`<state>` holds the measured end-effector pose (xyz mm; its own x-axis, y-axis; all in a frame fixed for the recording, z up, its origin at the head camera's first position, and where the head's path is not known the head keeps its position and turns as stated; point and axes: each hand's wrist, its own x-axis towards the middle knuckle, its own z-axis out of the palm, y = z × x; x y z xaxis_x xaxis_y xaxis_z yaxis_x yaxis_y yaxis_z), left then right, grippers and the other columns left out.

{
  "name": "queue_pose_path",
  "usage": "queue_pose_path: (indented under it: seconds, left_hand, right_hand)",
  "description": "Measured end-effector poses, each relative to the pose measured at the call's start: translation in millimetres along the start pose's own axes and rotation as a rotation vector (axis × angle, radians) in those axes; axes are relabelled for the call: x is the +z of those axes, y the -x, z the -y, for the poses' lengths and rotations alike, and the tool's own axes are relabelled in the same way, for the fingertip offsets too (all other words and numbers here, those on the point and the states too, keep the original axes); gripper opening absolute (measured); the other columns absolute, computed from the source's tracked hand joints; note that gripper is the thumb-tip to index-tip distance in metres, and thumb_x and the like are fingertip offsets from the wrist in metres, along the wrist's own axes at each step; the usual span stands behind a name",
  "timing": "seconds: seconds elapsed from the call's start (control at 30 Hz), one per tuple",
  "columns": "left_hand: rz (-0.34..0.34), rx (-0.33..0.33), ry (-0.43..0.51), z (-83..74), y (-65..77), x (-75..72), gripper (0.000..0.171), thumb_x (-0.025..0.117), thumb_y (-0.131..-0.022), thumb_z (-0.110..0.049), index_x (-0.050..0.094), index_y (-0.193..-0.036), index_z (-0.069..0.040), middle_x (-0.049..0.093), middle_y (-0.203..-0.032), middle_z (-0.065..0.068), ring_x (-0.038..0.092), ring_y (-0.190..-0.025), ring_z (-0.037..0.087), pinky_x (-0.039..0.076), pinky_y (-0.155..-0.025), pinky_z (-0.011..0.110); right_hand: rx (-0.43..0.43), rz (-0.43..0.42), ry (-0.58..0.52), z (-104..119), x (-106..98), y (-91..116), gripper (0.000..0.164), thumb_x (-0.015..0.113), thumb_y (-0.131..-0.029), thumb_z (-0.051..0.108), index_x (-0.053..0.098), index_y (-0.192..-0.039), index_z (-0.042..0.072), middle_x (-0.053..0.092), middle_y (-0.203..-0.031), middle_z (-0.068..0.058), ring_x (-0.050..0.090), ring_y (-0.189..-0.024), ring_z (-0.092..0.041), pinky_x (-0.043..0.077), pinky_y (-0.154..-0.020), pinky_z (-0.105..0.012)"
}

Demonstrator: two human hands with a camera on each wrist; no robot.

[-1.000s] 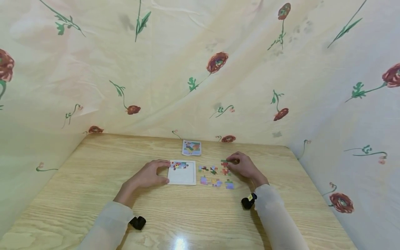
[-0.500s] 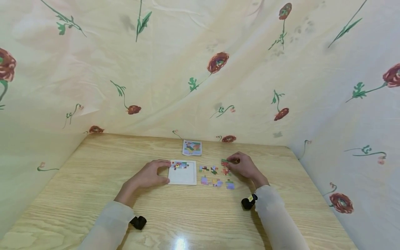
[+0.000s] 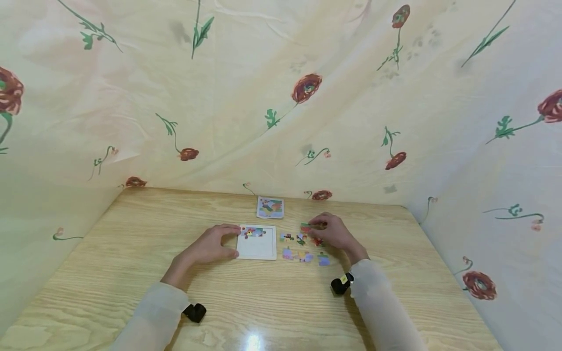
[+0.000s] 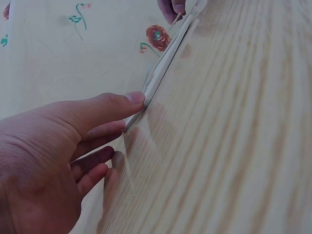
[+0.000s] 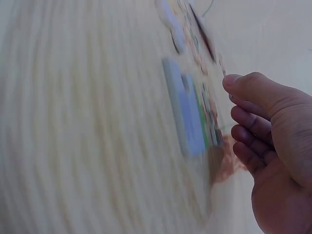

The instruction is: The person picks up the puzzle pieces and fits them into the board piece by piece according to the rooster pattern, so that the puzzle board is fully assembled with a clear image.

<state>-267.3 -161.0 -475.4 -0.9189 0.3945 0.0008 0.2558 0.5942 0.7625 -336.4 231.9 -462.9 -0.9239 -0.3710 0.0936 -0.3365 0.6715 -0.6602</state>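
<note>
In the head view my left hand (image 3: pixel 211 245) spans the left side of a white puzzle tray (image 3: pixel 256 249), index finger at its upper left corner and thumb at its lower left. Joined puzzle pieces (image 3: pixel 253 232) lie along the tray's top left. My right hand (image 3: pixel 335 233) pinches a red and green puzzle piece (image 3: pixel 305 227) between thumb and index finger, over the loose pieces. The right wrist view shows that hand's thumb tip (image 5: pixel 233 82) against the thin piece, seen nearly edge-on, with the other fingers curled below.
Several loose pieces lie right of the tray, among them a purple and green piece (image 3: pixel 324 259) and a red piece (image 3: pixel 318 241) partly beside my right hand. A picture card (image 3: pixel 270 207) lies behind the tray. Flowered cloth (image 3: pixel 281 97) rises behind the wooden table (image 3: pixel 246 297).
My right hand has moved left with the red and green piece, away from the red piece below it. The left hand and the tray keep their place.
</note>
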Motion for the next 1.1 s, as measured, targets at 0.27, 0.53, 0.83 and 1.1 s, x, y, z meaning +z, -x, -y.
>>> queue_pose_path:
  seconds: [0.27,0.53,0.83,1.1]
  left_hand:
    - [0.002,-0.001,-0.008,0.1,0.0,1.6,0.061,0.079,-0.088,-0.023,0.061,-0.143,-0.006,0.053,-0.155,0.008,0.040,-0.150,0.037,0.035,-0.122,0.058]
    - [-0.001,0.002,-0.009,0.1,0.6,0.8,0.061,0.080,-0.088,-0.023,0.061,-0.143,-0.007,0.053,-0.155,0.008,0.040,-0.150,0.037,0.035,-0.123,0.058]
    - [-0.002,0.019,-0.019,4.1,-0.9,2.0,0.062,0.080,-0.087,-0.025,0.061,-0.144,-0.007,0.053,-0.155,0.008,0.040,-0.150,0.038,0.034,-0.123,0.059]
    - [-0.002,0.021,-0.026,3.3,-2.7,0.0,0.062,0.080,-0.087,-0.025,0.060,-0.144,-0.007,0.053,-0.155,0.009,0.040,-0.150,0.038,0.035,-0.122,0.059]
  right_hand:
    - [-0.022,0.037,-0.043,12,12,-4,0.023,0.076,-0.095,0.020,0.077,-0.114,0.009,0.066,-0.120,-0.011,0.064,-0.117,-0.033,0.056,-0.100,-0.053]
    - [-0.039,0.059,-0.072,26,24,-9,0.021,0.077,-0.094,0.017,0.077,-0.113,0.010,0.065,-0.118,-0.009,0.064,-0.119,-0.033,0.057,-0.099,-0.050]
    - [-0.097,0.099,-0.090,39,38,-14,0.020,0.074,-0.096,0.018,0.077,-0.115,0.010,0.064,-0.122,-0.009,0.064,-0.118,-0.031,0.059,-0.097,-0.046]
    - [-0.111,0.097,-0.075,50,50,-23,0.021,0.077,-0.093,0.019,0.077,-0.113,0.012,0.064,-0.121,-0.004,0.063,-0.119,-0.027,0.056,-0.103,-0.047]
